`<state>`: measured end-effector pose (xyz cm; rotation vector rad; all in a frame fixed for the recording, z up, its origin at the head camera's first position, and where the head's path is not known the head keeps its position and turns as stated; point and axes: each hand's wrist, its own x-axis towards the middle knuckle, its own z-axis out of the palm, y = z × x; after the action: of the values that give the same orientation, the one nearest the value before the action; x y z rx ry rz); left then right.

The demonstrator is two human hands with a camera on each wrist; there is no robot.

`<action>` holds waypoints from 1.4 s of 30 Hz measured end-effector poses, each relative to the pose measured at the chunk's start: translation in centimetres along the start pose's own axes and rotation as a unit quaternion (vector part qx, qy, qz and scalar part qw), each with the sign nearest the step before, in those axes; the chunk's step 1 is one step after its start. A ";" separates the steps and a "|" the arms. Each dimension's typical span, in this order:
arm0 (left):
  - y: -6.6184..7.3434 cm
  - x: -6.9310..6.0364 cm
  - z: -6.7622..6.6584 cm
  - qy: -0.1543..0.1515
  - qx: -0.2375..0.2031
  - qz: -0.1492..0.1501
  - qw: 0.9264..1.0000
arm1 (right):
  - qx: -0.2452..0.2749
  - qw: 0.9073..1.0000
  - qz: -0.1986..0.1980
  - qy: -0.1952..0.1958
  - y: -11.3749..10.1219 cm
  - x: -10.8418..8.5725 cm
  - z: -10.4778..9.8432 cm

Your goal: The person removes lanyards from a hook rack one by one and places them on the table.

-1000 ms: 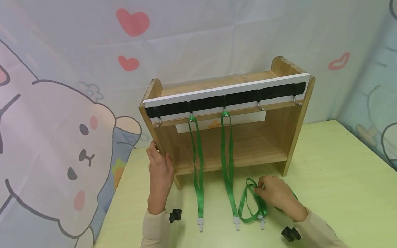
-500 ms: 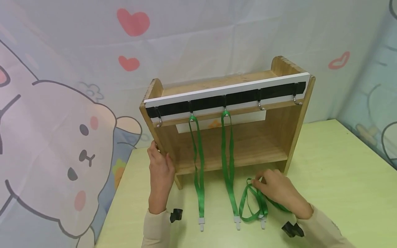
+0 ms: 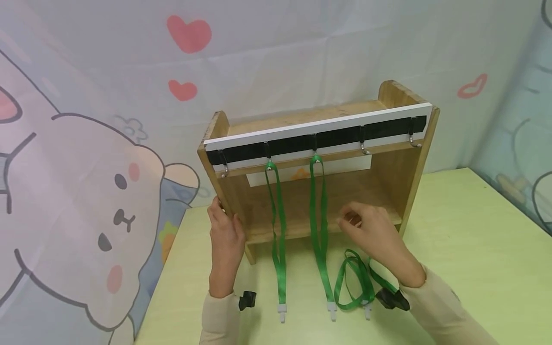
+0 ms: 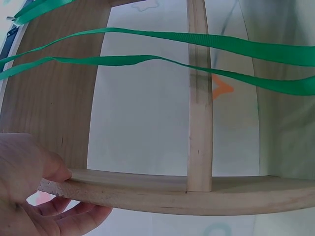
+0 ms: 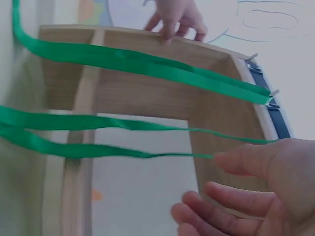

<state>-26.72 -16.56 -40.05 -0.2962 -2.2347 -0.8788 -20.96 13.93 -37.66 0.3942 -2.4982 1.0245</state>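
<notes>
In the head view, my left hand [image 3: 226,244] grips the left side panel of the wooden shelf [image 3: 327,201]. The left wrist view has its thumb on one face of the panel edge and its fingers on the other. My right hand [image 3: 375,235] hovers before the shelf's right half, fingers loosely bent with nothing seen between them. Two green lanyards, a left one [image 3: 281,254] and a right one [image 3: 318,235], hang from hooks, their pale clips low at the front. Below my right hand a looped green lanyard [image 3: 340,287] lies on the table, with another green strap [image 3: 384,281] beside it.
A white rail with a black strip [image 3: 336,138] runs along the shelf's upper front. Nothing hangs on its leftmost hook [image 3: 224,171] or its two right hooks. Behind the pale green table [image 3: 465,249] is a printed cloth backdrop [image 3: 276,57].
My right hand has risen from the looped lanyard on the table to in front of the shelf, leaving that lanyard behind. The left hand keeps its hold on the side panel.
</notes>
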 end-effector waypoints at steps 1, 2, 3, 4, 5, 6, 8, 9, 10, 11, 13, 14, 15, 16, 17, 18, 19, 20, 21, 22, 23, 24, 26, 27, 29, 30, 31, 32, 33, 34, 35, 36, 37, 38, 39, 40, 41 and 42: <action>0.0 0.0 0.0 0.000 0.000 0.000 1.000 | 0.007 1.000 -0.002 0.008 -0.2 0.2 0.0; 0.0 0.0 0.0 -0.001 -0.001 0.001 1.000 | 0.011 1.000 -0.003 0.016 -0.4 0.3 0.1; -0.1 0.0 0.0 -0.001 -0.002 0.001 1.000 | 0.014 1.000 -0.003 0.023 -0.6 0.5 0.1; -0.1 -0.1 0.0 0.000 -0.001 0.003 1.000 | 0.018 0.999 -0.004 0.029 -0.8 0.6 0.2; -0.1 -0.1 0.0 0.001 -0.002 0.004 1.000 | 0.022 0.999 -0.004 0.034 -1.0 0.7 0.2; -0.1 -0.1 0.0 0.002 -0.002 0.006 1.000 | 0.024 0.999 -0.004 0.038 -1.1 0.8 0.2; -0.1 -0.1 0.0 0.003 -0.003 0.010 1.000 | 0.028 0.998 -0.005 0.047 -1.4 1.0 0.3; -0.2 -0.1 0.0 0.003 -0.002 0.011 1.000 | 0.029 0.998 -0.006 0.052 -1.5 1.1 0.3; -0.2 0.0 0.0 0.004 -0.002 0.013 1.000 | 0.030 0.998 -0.007 0.056 -1.7 1.2 0.3; -0.2 0.0 0.0 0.004 -0.002 0.013 1.000 | 0.029 0.998 -0.008 0.060 -1.7 1.3 0.4; -0.2 0.0 0.0 0.002 -0.003 0.012 1.000 | 0.028 0.997 -0.010 0.069 -1.9 1.6 0.6; -0.2 0.0 0.0 0.002 -0.003 0.010 1.000 | 0.027 0.997 -0.011 0.073 -2.0 1.7 0.7; -0.1 0.0 0.0 0.001 -0.003 0.009 1.000 | 0.026 0.997 -0.013 0.076 -2.0 1.9 0.9; -0.1 0.0 0.0 0.000 -0.003 0.008 1.000 | 0.026 0.996 -0.013 0.080 -2.1 2.0 1.0; -0.1 0.0 0.0 -0.001 -0.004 0.006 1.000 | 0.026 0.996 -0.011 0.082 -2.1 2.1 1.2; 0.0 0.0 0.0 -0.001 -0.004 0.006 1.000 | 0.027 0.996 -0.010 0.084 -2.2 2.3 1.3; 0.0 0.0 0.0 -0.001 -0.003 0.006 1.000 | 0.028 0.996 -0.009 0.086 -2.3 2.4 1.5; 0.0 0.1 0.0 0.000 -0.002 0.007 1.000 | 0.030 0.996 -0.008 0.087 -2.4 2.6 1.6; 0.0 0.1 0.0 0.001 0.000 0.008 1.000 | 0.032 0.996 -0.006 0.087 -2.5 2.7 1.8; 0.0 0.1 0.0 0.003 0.000 0.009 1.000 | 0.033 0.996 -0.006 0.088 -2.7 2.8 1.9; 0.1 0.1 0.0 0.004 0.000 0.009 1.000 | 0.034 0.995 -0.006 0.088 -2.8 2.9 2.0; 0.1 0.1 0.0 0.006 0.000 0.010 1.000 | 0.032 0.995 -0.008 0.089 -3.0 3.0 2.2; 0.0 0.1 0.0 0.005 0.000 0.008 1.000 | 0.029 0.995 -0.012 0.091 -3.2 3.2 2.4; 0.0 0.0 0.1 0.004 -0.001 0.006 1.000 | 0.027 0.995 -0.015 0.091 -3.3 3.3 2.5; -0.1 0.0 0.2 0.003 -0.002 0.003 1.000 | 0.023 0.995 -0.022 0.093 -3.5 3.5 2.6; -0.1 0.0 0.2 0.002 -0.002 0.003 1.000 | 0.022 0.995 -0.025 0.095 -3.5 3.6 2.6; -0.2 0.0 0.2 0.001 -0.001 0.003 1.000 | 0.022 0.995 -0.029 0.096 -3.6 3.7 2.7; -0.1 0.0 0.3 0.002 0.000 0.004 1.000 | 0.022 0.995 -0.032 0.097 -3.7 3.7 2.7; -0.1 0.0 0.3 0.002 0.000 0.006 1.000 | 0.020 0.994 -0.036 0.098 -3.7 3.8 2.7; -0.1 0.0 0.3 0.003 0.000 0.007 1.000 | 0.018 0.994 -0.038 0.099 -3.8 3.9 2.7; 0.0 -0.1 0.3 0.004 0.001 0.009 1.000 | 0.016 0.994 -0.039 0.099 -3.8 4.0 2.8; 0.0 0.0 0.2 0.005 0.001 0.011 1.000 | 0.013 0.994 -0.040 0.100 -3.9 4.0 2.8; 0.0 0.0 0.2 0.007 0.002 0.012 1.000 | 0.012 0.994 -0.041 0.102 -3.9 4.1 2.9; 0.1 0.0 0.1 0.007 0.003 0.013 1.000 | 0.011 0.994 -0.043 0.104 -4.0 4.1 2.9; 0.1 0.0 0.1 0.008 0.004 0.014 1.000 | 0.010 0.993 -0.044 0.107 -4.0 4.2 2.9; 0.1 0.0 0.0 0.009 0.004 0.014 1.000 | 0.010 0.993 -0.046 0.111 -4.1 4.2 3.0; 0.1 0.0 0.0 0.010 0.006 0.015 1.000 | 0.011 0.992 -0.047 0.114 -4.1 4.3 3.0; 0.1 0.0 -0.1 0.011 0.007 0.015 1.000 | 0.013 0.992 -0.050 0.118 -4.2 4.3 3.0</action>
<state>-26.59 -16.52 -39.96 -0.3112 -2.2092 -0.8471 -23.80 8.45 -35.02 0.3789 -2.2352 1.0023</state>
